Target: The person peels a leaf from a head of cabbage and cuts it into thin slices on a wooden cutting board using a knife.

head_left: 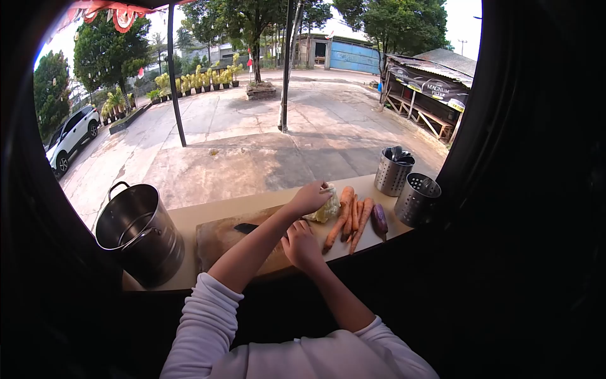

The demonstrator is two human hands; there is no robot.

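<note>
My left hand (310,198) reaches across to the right over my right forearm's side, its fingers curled onto the top of a pale green cabbage (326,210). Below it, my right hand (303,246) is closed at the right part of a worn wooden cutting board (211,237). A knife's dark blade (245,227) points left over the board. My left forearm covers the middle of the knife, and its handle seems to run into my right hand. Several orange carrots (347,218) lie just right of the cabbage, beside a purple eggplant (379,219).
A large steel pot (142,234) stands at the counter's left end. Two perforated steel holders (392,175) with utensils stand at the right end. The pale counter (189,218) ends at a dark near edge. Outside are a paved yard, posts and a white car (72,138).
</note>
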